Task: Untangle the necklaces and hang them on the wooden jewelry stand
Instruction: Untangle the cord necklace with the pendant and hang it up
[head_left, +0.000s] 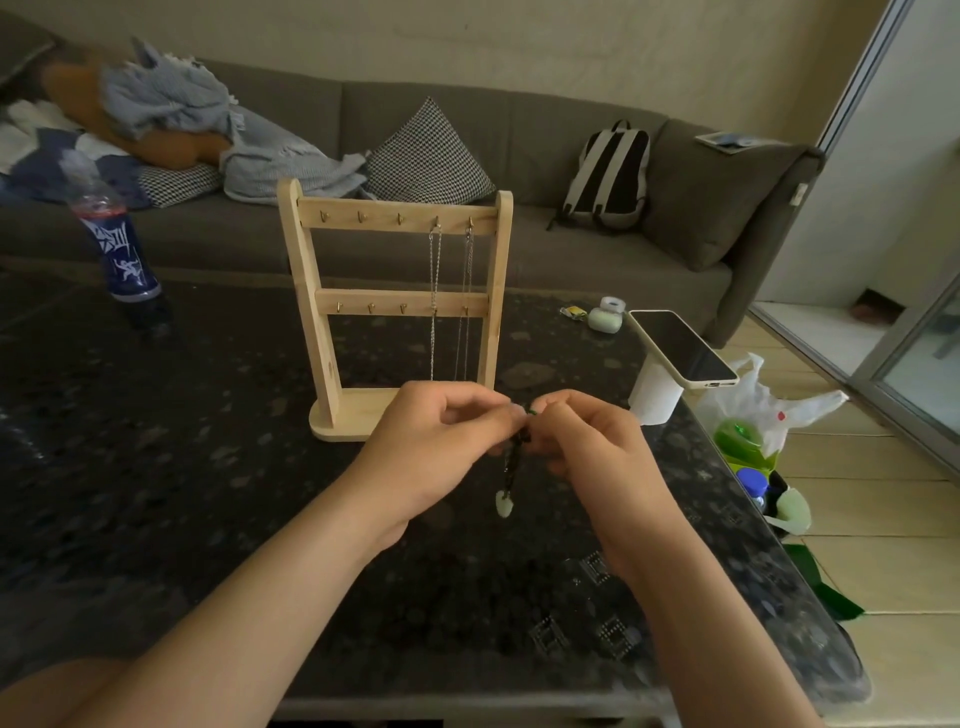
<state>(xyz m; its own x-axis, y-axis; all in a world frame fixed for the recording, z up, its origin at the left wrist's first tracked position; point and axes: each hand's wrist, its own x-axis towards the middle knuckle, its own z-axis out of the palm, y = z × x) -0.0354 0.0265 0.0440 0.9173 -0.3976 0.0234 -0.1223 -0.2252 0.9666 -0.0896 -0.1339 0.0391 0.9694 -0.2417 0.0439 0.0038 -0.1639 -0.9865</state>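
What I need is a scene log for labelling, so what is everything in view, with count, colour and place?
stand: 1, pale wood, table centre
chains: 2, silver, hung on the stand's top-right hooks
necklace: 1, dark cord, pale green pendant, between both hands
table: 1, dark speckled, foreground
bottle: 1, blue label, table's far left
phone: 1, pale case, atop a white cylinder, table's right
earbud case: 1, pale green, behind the phone
sofa: 1, grey, behind the table
backpack: 1, black and white, on the sofa
cushions: 2, checked, on the sofa
blanket: 1, blue-grey, sofa's left
bag: 1, white plastic, floor at right
left hand: 1, fingers pinch the necklace
right hand: 1, fingers pinch the necklace
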